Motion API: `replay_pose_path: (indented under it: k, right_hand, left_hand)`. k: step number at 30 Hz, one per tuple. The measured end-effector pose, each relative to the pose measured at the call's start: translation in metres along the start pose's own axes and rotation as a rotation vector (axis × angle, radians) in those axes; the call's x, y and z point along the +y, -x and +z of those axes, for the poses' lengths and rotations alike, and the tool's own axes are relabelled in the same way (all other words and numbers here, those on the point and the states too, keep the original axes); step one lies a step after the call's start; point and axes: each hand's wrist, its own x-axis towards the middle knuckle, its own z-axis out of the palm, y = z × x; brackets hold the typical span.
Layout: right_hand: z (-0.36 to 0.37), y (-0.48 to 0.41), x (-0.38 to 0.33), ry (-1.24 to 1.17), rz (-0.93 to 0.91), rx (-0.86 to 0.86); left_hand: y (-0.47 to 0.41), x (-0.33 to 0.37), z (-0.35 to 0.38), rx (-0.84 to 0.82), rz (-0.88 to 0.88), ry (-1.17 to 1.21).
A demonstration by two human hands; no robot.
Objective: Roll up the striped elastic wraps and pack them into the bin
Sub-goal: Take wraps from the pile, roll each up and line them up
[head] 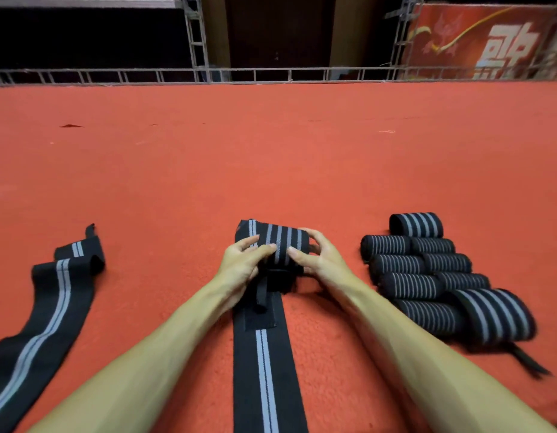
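Observation:
A rolled black wrap with grey stripes [281, 245] sits at the centre of the red carpet. My left hand [242, 264] grips its left end and my right hand [320, 260] grips its right end. Under the roll lies a flat black wrap [264, 364] with a grey centre stripe, running toward me. A thin black strap [261, 295] hangs from the roll onto a black patch on that wrap. Another unrolled striped wrap [49, 310] lies loosely folded at the left. No bin is in view.
Several rolled striped wraps [427, 276] are stacked in a pile at the right, a loose black strap end [530, 364] sticking out near me. Bare red carpet [271, 151] stretches ahead to a metal truss rail [271, 75] and a red banner [489, 42].

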Motion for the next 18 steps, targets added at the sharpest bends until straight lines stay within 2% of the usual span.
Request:
replay_pose_path:
  k: [3,8,14,18]
  right_hand:
    - [-0.025,0.004,-0.03,-0.088,0.016,-0.042]
    - [-0.081,-0.006,-0.075,-0.183,-0.018,-0.027]
    - [-0.136,-0.032,-0.087,0.224,-0.075,0.201]
    - [-0.169,-0.056,-0.082,0.749,-0.044,0.294]
  left_hand:
    - [-0.005,0.019,0.018,-0.087,0.044,-0.053]
    - [-0.032,0.048,0.065,-0.136,0.142,-0.132]
    - [-0.079,0.038,0.126,-0.121,0.078,-0.127]
    - [-0.111,0.023,0.151,-0.155,-0.023,-0.06]
